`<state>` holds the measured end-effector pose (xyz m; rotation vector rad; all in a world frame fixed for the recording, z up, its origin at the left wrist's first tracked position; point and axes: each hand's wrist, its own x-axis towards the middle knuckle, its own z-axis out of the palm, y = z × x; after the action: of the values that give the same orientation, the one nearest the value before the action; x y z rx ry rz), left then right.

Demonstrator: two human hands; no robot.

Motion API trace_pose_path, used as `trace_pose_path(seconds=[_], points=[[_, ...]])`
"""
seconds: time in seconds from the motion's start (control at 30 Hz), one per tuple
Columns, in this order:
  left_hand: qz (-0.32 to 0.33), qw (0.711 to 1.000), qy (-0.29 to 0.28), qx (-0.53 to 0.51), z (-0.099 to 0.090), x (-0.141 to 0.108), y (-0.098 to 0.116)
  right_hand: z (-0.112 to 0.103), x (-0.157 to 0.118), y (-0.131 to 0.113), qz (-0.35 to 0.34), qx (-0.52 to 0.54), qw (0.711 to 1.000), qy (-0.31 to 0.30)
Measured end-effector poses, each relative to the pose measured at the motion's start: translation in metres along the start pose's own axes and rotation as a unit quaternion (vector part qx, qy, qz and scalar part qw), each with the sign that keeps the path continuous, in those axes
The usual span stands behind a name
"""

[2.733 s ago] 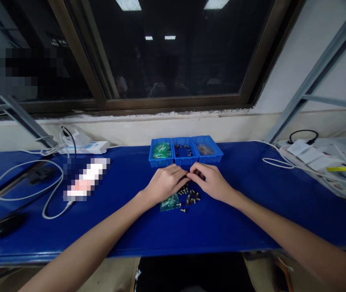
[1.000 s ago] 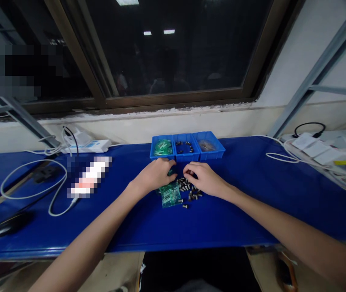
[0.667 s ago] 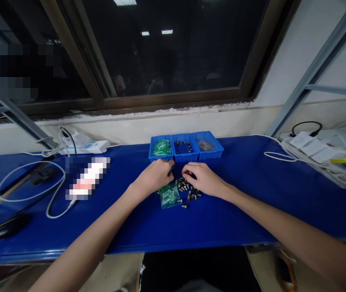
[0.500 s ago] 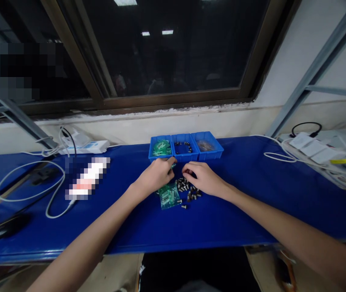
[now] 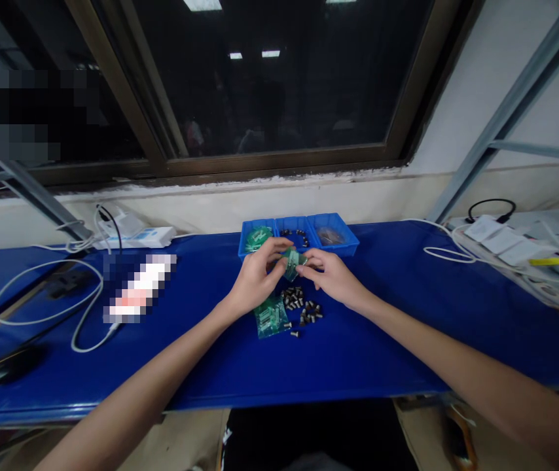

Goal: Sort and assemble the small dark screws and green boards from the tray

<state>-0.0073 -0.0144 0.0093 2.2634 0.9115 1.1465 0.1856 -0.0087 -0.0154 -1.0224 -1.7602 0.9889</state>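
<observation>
A small green plastic bag (image 5: 292,263) is held up between my two hands, just in front of the blue bins. My left hand (image 5: 260,273) pinches its left side, and my right hand (image 5: 327,275) has fingers on its right edge. Below them, several short metal screws (image 5: 293,297) lie loose in a pile on the blue table. Another green bag (image 5: 272,318) with small parts inside lies left of the screws, its upper part near my left wrist. Behind my hands stand three joined blue bins (image 5: 337,248): green bags at left, dark small parts in the middle, a clear bag at right.
At the left are a white cable (image 5: 46,263), a power strip (image 5: 154,237), a blurred-out phone-like object (image 5: 139,288) and a black mouse (image 5: 12,366). White adapters (image 5: 510,243) and cables lie at the right. A window and wall rise behind the table (image 5: 382,366).
My right hand has moved from beside the screws up to the green bag. The bag, mostly hidden in my left hand before, is now raised and spread between both hands.
</observation>
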Motion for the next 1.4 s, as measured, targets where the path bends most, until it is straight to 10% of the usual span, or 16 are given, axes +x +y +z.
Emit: trace_pose_path(seconds=[0.67, 1.4], points=[[0.075, 0.97, -0.074, 0.218, 0.0016, -0.0054, -0.0034, -0.0036, 0.0021, -0.0002, 0.02, 0.116, 0.989, 0.086], [0.075, 0.966, 0.005, 0.249, 0.0012, -0.006, -0.008, -0.001, -0.0018, -0.001, -0.021, 0.059, 0.996, 0.062]])
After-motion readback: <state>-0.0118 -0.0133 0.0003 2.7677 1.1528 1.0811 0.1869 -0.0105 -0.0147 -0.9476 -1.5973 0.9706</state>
